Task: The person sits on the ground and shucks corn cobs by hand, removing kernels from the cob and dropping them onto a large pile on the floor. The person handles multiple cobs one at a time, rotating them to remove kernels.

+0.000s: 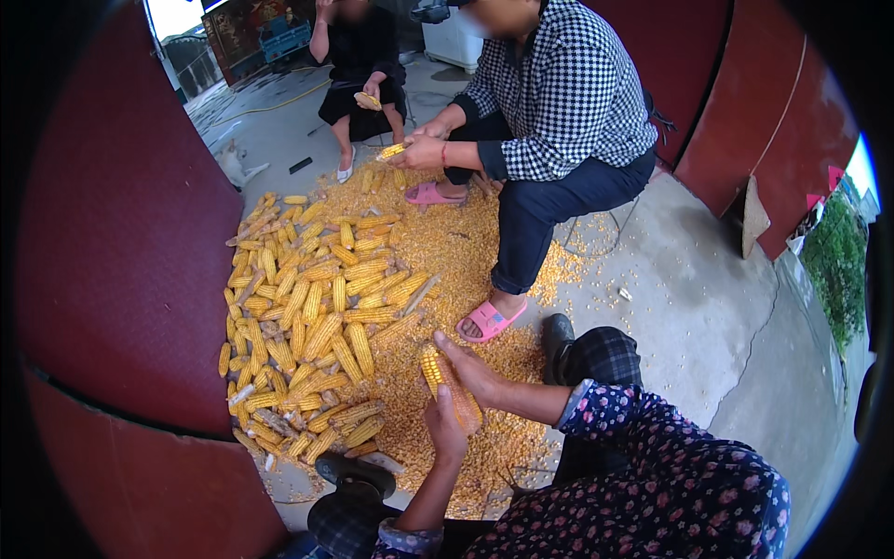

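Note:
Between my two hands is a partly shelled corn cob (457,395). Yellow kernels still line its left side and upper end, while the rest is bare and pinkish-tan. My left hand (445,430) grips the lower left of the cob, thumb pointing up along it. From the right, my right hand (471,370) wraps the upper part, with its thumb near the tip. Beneath the cob spreads a thick layer of loose corn kernels (398,412). To the left lies a large heap of unshelled corn cobs (300,314), some with dry husk bits among them.
A co-worker in a checked shirt (559,91) sits close ahead, holding a cob (393,151); a pink slipper (491,321) rests among kernels. Another seated person (360,56) holds a cob farther back. A dog (237,164) lies beside the red metal door (133,209). My boots (356,475) flank the kernels.

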Demonstrator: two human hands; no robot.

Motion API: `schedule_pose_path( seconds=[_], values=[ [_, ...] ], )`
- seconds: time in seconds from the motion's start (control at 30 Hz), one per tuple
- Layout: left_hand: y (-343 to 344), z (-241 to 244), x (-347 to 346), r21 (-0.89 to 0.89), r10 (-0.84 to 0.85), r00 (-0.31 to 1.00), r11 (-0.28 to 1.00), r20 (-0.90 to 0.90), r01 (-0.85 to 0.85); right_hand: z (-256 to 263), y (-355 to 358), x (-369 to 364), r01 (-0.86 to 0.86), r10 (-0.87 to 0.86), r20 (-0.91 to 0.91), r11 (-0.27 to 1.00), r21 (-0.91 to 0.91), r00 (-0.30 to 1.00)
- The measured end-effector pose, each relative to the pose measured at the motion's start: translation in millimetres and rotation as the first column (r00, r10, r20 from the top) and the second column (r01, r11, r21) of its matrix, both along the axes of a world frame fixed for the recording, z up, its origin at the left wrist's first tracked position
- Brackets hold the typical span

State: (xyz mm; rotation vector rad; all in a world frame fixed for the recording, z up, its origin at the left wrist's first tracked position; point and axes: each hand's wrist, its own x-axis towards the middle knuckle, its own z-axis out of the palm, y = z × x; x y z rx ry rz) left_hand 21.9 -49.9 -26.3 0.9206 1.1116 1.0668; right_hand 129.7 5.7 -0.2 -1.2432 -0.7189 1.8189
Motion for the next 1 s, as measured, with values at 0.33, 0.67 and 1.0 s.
schedule_pose_path(
  seconds=[0.33, 0.67, 1.0],
  values=[
    [-2, -2, 5, -0.037, 0.013, 0.999, 0.999, 0.050, -0.011, -10, 0, -8, 0.033, -0.054, 0.095, 0.976, 0.215, 0.994],
    [-5, 1, 11, 0.001, 0.096, 0.995, 0.995, 0.028, -0.096, -17, -5, -7, 0.012, -0.084, 0.165, 0.920, 0.392, 0.983],
    [-5, -2, 12, -0.017, 0.116, 0.991, 0.993, 0.061, -0.115, -4, -8, -5, -0.070, -0.060, 0.347, 0.933, 0.352, 0.936]
  ],
)
